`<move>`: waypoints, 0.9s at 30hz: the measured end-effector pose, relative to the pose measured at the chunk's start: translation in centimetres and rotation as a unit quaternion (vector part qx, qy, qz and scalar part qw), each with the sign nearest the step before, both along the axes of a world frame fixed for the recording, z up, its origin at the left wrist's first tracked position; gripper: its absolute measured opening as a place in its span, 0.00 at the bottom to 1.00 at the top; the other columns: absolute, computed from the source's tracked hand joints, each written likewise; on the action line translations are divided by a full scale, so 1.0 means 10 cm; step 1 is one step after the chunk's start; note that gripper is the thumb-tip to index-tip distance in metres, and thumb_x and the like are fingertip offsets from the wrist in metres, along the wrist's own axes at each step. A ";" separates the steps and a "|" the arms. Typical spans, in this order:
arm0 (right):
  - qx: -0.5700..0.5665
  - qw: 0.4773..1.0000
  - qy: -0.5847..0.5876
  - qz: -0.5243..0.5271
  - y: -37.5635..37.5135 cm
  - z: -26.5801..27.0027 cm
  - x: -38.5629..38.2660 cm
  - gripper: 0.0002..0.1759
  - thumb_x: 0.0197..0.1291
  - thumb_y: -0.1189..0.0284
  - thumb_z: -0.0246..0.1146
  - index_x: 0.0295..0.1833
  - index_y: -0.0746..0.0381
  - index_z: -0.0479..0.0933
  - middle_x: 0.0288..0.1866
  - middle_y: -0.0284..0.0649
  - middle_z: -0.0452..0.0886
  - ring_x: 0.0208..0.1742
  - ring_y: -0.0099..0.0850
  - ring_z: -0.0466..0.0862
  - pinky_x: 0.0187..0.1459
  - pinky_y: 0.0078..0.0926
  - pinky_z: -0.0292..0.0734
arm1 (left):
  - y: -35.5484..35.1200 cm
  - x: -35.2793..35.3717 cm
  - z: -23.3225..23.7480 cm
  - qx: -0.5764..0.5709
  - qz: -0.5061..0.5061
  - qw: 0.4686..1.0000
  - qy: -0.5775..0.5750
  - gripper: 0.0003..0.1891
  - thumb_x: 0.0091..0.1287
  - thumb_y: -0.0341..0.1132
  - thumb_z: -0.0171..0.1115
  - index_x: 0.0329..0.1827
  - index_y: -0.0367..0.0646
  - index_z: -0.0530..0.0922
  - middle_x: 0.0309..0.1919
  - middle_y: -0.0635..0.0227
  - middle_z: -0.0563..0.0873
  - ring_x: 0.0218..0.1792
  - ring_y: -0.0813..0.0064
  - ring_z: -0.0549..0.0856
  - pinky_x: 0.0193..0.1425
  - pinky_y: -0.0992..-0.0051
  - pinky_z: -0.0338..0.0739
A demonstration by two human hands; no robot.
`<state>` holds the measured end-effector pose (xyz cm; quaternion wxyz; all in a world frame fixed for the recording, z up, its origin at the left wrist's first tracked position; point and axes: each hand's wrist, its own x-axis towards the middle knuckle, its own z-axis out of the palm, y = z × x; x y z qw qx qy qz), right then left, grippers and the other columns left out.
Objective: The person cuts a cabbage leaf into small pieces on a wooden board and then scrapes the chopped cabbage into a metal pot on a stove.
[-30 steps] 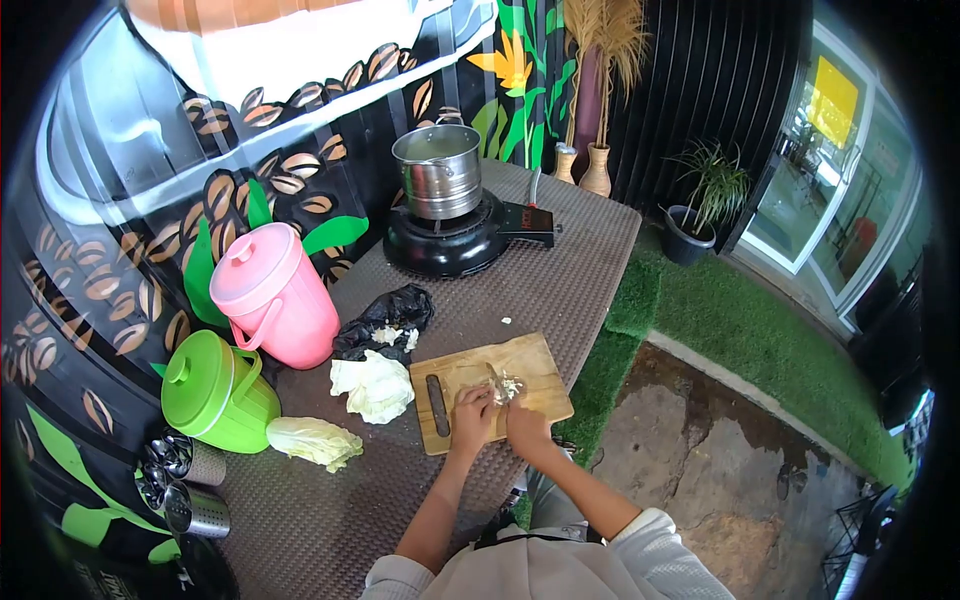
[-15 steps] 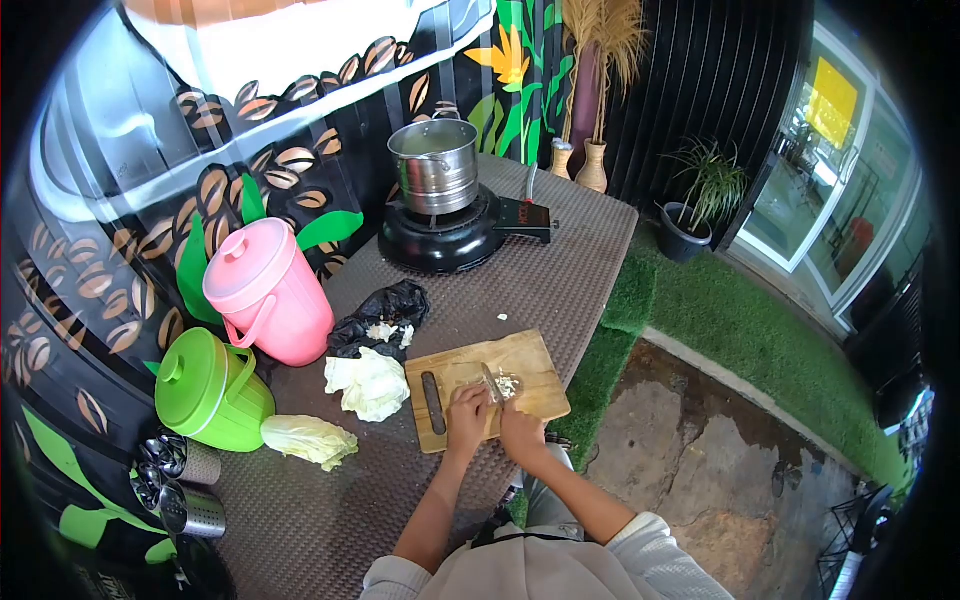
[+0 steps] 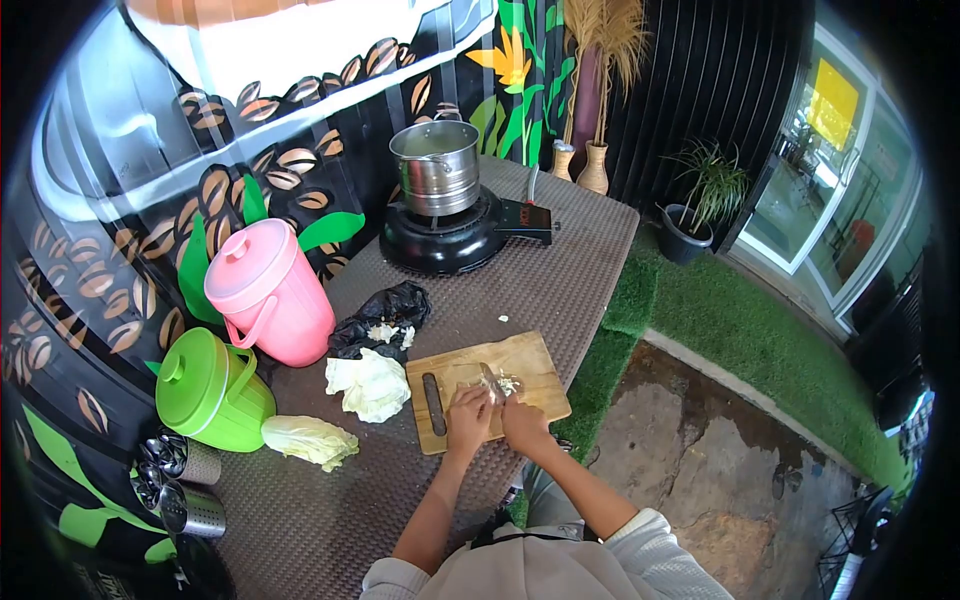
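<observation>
A wooden cutting board with a slot handle lies near the table's edge. My right hand is closed round the handle of a knife, its blade pointing away from me across the board. Small pale chopped pieces lie beside the blade, their kind too small to tell. My left hand rests on the board left of the blade, fingers bent and together close against it; what they press or hold is hidden. Left of the board sit a loose cabbage leaf bundle and a napa cabbage piece.
A steel pot stands on a black portable stove at the back. Pink and green lidded buckets stand at left, near utensil holders. A black plastic bag with scraps lies behind the cabbage.
The knife blade has shifted slightly and tilts a little differently over the chopped pieces. My right hand has turned slightly with it; my left hand stays nearly in place.
</observation>
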<state>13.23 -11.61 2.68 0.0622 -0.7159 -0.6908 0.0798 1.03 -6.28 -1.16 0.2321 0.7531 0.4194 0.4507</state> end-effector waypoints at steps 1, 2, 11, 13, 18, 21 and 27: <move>-0.009 0.999 0.022 -0.028 0.00 0.01 -0.01 0.18 0.61 0.68 0.57 0.51 0.70 0.67 0.26 0.46 0.84 0.30 0.43 0.87 0.34 0.40 0.83 | -0.01 -0.01 0.04 0.019 0.002 1.000 0.006 0.08 0.59 0.25 0.63 0.39 0.32 0.85 0.42 0.56 0.86 0.50 0.58 0.82 0.65 0.62 0.72; -0.010 0.999 0.022 -0.029 -0.03 0.02 -0.05 0.18 0.61 0.68 0.57 0.51 0.70 0.67 0.26 0.46 0.84 0.30 0.43 0.87 0.34 0.40 0.83 | -0.03 -0.01 0.07 0.038 0.003 0.999 0.012 0.08 0.58 0.25 0.64 0.38 0.32 0.85 0.41 0.56 0.86 0.49 0.58 0.82 0.67 0.61 0.70; 0.002 0.999 -0.031 -0.045 -0.11 -0.11 -0.20 0.18 0.62 0.71 0.54 0.52 0.73 0.68 0.28 0.46 0.85 0.29 0.40 0.88 0.29 0.34 0.83 | -0.01 -0.03 0.00 -0.004 0.033 0.999 -0.025 0.06 0.57 0.23 0.65 0.36 0.32 0.85 0.39 0.57 0.87 0.45 0.58 0.83 0.59 0.65 0.76; 0.006 0.999 -0.017 -0.032 -0.03 -0.08 -0.08 0.15 0.61 0.69 0.56 0.48 0.68 0.68 0.27 0.45 0.84 0.29 0.40 0.87 0.29 0.35 0.82 | -0.02 -0.02 0.03 -0.014 0.030 0.999 -0.041 0.07 0.56 0.24 0.65 0.37 0.32 0.85 0.39 0.57 0.87 0.45 0.58 0.83 0.56 0.65 0.77; -0.015 0.998 -0.032 -0.047 -0.21 -0.07 -0.15 0.13 0.62 0.69 0.56 0.46 0.66 0.69 0.27 0.46 0.84 0.30 0.41 0.87 0.31 0.38 0.82 | 0.00 -0.04 0.02 -0.007 0.036 0.998 -0.053 0.10 0.54 0.26 0.67 0.40 0.33 0.85 0.40 0.55 0.87 0.44 0.57 0.84 0.53 0.66 0.78; -0.005 0.997 -0.035 -0.067 -0.21 -0.16 -0.15 0.14 0.63 0.68 0.55 0.47 0.66 0.68 0.27 0.47 0.84 0.31 0.43 0.87 0.33 0.41 0.81 | 0.00 -0.09 0.11 0.008 0.007 0.999 -0.031 0.12 0.54 0.28 0.68 0.41 0.33 0.85 0.41 0.56 0.87 0.46 0.58 0.83 0.53 0.65 0.78; -0.022 0.998 0.041 -0.048 -0.09 -0.09 -0.01 0.15 0.68 0.64 0.51 0.49 0.67 0.66 0.26 0.48 0.84 0.30 0.46 0.86 0.34 0.45 0.80 | 0.06 -0.17 0.05 -0.030 -0.050 0.998 0.030 0.13 0.54 0.29 0.71 0.42 0.37 0.86 0.44 0.60 0.87 0.49 0.62 0.82 0.54 0.69 0.77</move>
